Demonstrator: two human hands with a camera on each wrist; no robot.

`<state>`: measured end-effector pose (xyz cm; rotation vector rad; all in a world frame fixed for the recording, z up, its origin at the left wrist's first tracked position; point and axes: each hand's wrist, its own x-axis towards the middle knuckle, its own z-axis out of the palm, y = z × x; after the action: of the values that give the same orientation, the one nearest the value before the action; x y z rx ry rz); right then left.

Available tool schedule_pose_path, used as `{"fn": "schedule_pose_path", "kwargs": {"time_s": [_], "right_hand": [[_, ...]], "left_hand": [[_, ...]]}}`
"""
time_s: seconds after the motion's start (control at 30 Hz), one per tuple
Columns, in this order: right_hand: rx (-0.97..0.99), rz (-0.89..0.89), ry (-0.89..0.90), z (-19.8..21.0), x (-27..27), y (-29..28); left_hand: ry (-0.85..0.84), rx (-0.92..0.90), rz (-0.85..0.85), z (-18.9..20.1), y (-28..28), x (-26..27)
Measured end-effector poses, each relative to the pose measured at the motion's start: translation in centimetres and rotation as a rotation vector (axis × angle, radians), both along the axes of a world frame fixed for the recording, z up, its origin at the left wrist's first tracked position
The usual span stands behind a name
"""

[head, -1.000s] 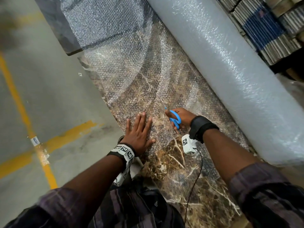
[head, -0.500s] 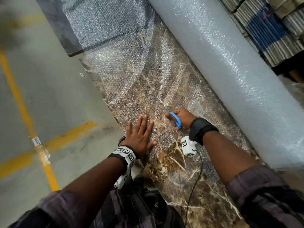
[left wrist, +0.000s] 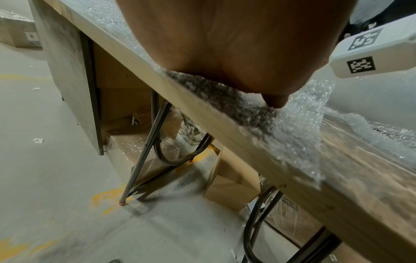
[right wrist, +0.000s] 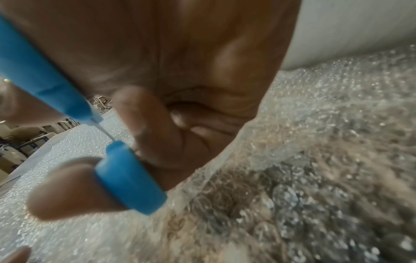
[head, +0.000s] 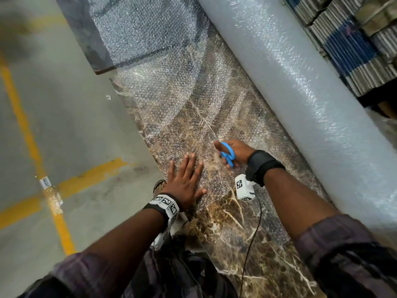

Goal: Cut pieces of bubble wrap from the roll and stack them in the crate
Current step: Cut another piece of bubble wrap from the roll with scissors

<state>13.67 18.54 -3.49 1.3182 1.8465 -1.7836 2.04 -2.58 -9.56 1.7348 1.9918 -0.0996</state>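
A big roll of bubble wrap (head: pixel 300 89) lies along the right side of a marble-patterned table (head: pixel 232 237). A sheet of bubble wrap (head: pixel 171 87) is unrolled flat across the table from the roll. My left hand (head: pixel 184 179) presses flat on the sheet near the table's left edge, fingers straight; in the left wrist view the left hand (left wrist: pixel 236 44) rests on the bubble wrap (left wrist: pixel 281 133). My right hand (head: pixel 236 152) grips blue-handled scissors (head: pixel 226 154), blades pointing away into the sheet. In the right wrist view my fingers (right wrist: pixel 153 128) curl through the scissors' blue handles (right wrist: pixel 128 176). No crate is in view.
Grey concrete floor with yellow lines (head: pixel 32 147) lies left of the table. Stacked flat cardboard (head: pixel 352 39) stands behind the roll at the upper right. Under the table are metal legs (left wrist: pixel 144 156) and cardboard boxes (left wrist: pixel 231 185). A cable (head: pixel 253 237) hangs from my right wrist.
My right hand has moved the scissors forward along the sheet, away from me. My left hand has slid slightly forward, still flat on the bubble wrap.
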Motion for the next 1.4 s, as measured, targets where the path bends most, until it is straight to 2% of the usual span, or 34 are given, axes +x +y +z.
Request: {"fn": "schedule_pose_path", "kwargs": {"time_s": [0.2,0.7,0.97,1.4], "right_hand": [[0.045,0.058,-0.011,0.0,-0.9,0.7],[0.116,0.004,0.007,-0.3,-0.4,0.8],[-0.010,-0.023,0.021,0.3,-0.6,0.5],[0.035,0.044,-0.005,-0.5,-2.6,1.8]], "left_hand": [[0.001,0.006,0.010,0.1,0.0,0.1],[-0.002,-0.011,-0.001,0.4,0.1,0.0],[-0.004,-0.014,0.000,0.7,0.1,0.0],[-0.002,0.020,0.014,0.2,0.0,0.0]]}}
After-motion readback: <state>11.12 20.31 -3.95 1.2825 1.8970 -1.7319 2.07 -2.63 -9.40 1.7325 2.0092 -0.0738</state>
